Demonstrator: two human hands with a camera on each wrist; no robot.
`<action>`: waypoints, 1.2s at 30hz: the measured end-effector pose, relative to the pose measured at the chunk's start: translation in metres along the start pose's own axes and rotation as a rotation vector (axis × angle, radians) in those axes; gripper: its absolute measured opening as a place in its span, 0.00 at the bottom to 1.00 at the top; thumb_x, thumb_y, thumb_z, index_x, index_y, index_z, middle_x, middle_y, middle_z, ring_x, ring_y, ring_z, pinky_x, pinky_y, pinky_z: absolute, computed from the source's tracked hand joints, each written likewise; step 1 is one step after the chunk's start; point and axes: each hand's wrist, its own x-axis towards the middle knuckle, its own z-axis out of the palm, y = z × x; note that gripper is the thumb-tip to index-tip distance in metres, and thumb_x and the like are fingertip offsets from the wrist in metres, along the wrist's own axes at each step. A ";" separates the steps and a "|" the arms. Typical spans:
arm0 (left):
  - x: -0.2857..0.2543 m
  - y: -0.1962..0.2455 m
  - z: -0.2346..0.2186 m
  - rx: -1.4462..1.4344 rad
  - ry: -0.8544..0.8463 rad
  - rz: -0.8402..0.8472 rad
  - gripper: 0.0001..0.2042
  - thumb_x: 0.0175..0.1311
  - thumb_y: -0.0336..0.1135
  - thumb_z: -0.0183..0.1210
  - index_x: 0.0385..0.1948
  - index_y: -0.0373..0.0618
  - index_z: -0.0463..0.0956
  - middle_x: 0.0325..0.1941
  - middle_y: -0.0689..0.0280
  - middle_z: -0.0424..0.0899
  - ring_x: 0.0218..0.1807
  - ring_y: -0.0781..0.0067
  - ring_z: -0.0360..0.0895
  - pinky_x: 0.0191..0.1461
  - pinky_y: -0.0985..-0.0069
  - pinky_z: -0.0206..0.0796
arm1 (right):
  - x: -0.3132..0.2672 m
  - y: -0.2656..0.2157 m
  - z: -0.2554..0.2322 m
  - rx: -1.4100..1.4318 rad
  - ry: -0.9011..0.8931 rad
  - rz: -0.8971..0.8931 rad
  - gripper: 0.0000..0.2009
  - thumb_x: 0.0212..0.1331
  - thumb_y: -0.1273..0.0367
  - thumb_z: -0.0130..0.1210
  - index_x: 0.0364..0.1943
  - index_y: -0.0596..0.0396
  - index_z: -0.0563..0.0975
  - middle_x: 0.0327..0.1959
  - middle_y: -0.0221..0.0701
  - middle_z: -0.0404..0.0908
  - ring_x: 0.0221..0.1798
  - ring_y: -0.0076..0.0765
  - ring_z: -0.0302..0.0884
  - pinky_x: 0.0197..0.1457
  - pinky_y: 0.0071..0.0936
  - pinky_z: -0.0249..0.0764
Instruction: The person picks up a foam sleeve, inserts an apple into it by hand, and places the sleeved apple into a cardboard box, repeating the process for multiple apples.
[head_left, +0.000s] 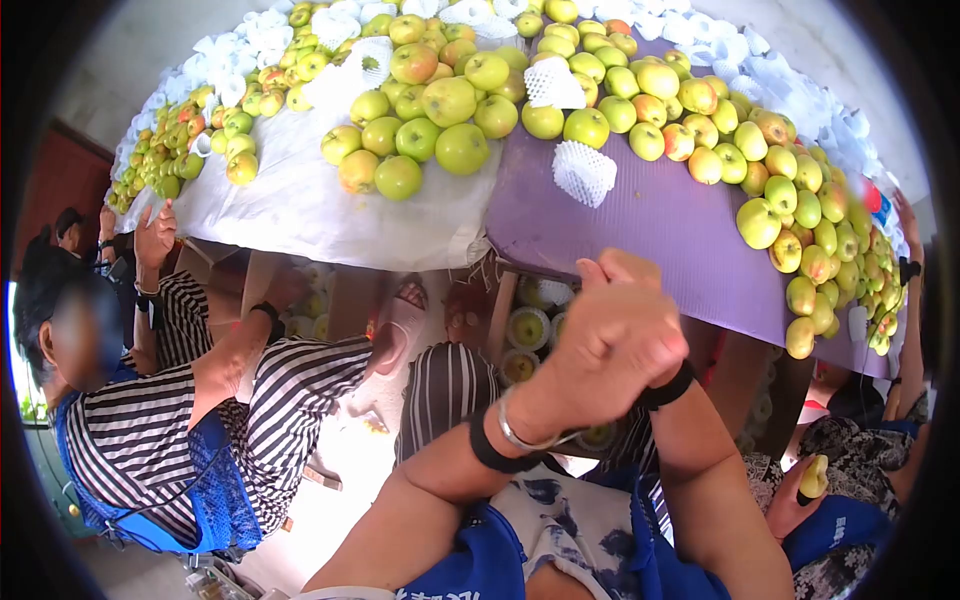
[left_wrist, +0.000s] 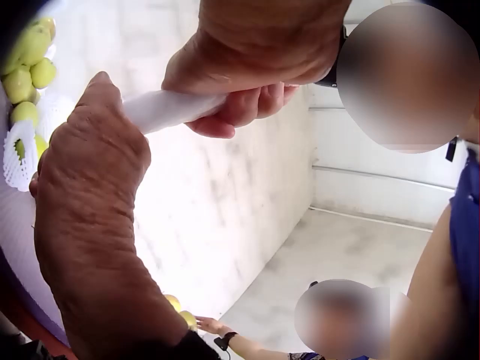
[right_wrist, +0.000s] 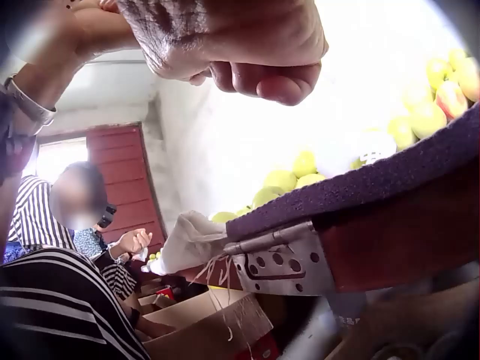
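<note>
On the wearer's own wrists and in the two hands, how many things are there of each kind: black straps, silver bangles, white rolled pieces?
Black wrist straps: 2
Silver metal bangle: 1
White rolled piece, gripped by left hand and right hand: 1
Total: 4

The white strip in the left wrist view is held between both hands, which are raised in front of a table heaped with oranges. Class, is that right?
Not quite. Both hands, left hand and right hand, do grip the white strip, but the table is heaped with green and yellow apples, not oranges. The head view shows this.
</note>
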 end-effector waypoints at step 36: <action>-0.005 -0.072 -0.076 -0.400 0.394 -0.662 0.13 0.64 0.37 0.46 0.45 0.40 0.69 0.44 0.59 0.78 0.40 0.66 0.78 0.40 0.72 0.71 | -0.002 0.041 -0.037 0.718 -0.001 0.563 0.11 0.52 0.77 0.55 0.41 0.56 0.72 0.32 0.24 0.74 0.36 0.18 0.69 0.41 0.19 0.69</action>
